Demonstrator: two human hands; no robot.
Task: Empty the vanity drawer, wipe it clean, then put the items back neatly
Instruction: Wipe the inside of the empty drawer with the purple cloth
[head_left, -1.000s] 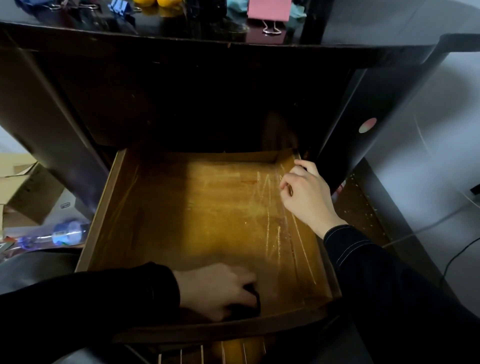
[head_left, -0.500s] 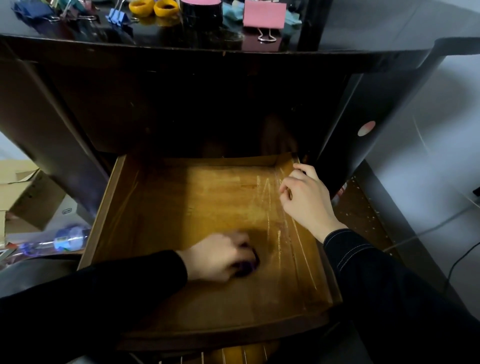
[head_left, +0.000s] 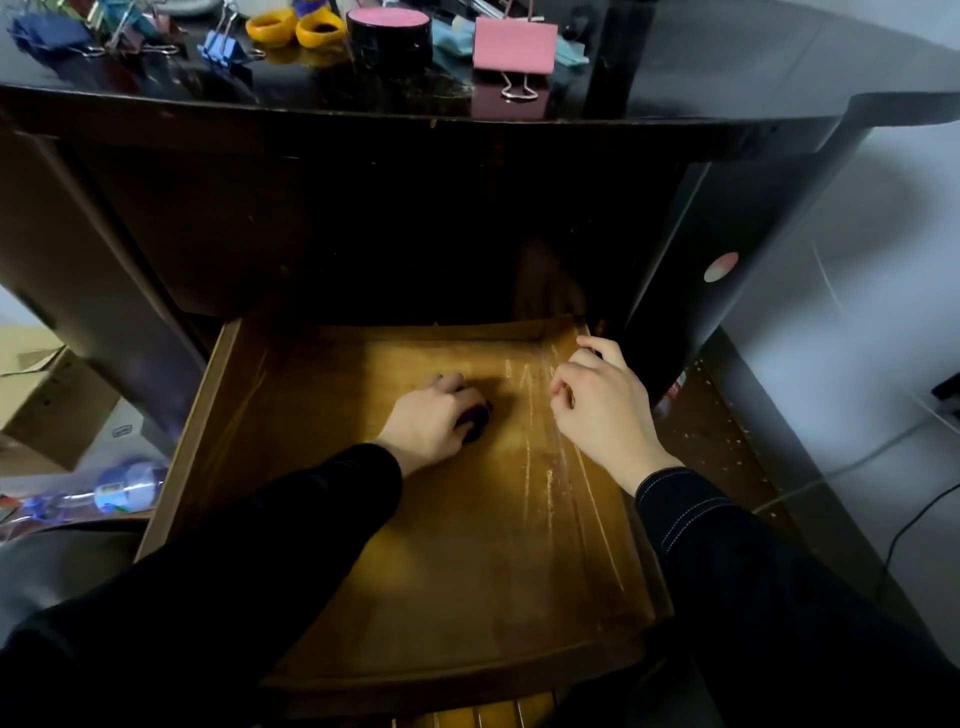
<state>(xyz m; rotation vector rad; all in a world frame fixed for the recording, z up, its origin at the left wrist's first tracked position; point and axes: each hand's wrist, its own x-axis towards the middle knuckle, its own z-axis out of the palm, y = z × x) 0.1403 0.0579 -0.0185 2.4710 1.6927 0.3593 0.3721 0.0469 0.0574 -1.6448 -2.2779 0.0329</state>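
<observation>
The wooden vanity drawer (head_left: 208, 415) is pulled out and holds no items. My left hand (head_left: 434, 415) presses a small dark cloth (head_left: 477, 415) onto the drawer floor near the middle back. My right hand (head_left: 602, 410) rests with curled fingers on the drawer's right side near the back corner, holding nothing. On the dark vanity top lie the removed items: a large pink binder clip (head_left: 514, 44), blue binder clips (head_left: 221, 47), two yellow rings (head_left: 296, 26) and a black round tin with a pink lid (head_left: 388, 31).
A cardboard box (head_left: 47, 400) and a plastic bottle (head_left: 124, 486) lie on the floor at left. A dark cabinet panel (head_left: 727, 234) stands right of the drawer. Cables (head_left: 914, 519) run over the pale floor at right.
My left hand has slid the cloth from the drawer's front edge toward the back middle. My right hand has stayed on the right side. The view tilted up, showing more of the vanity top.
</observation>
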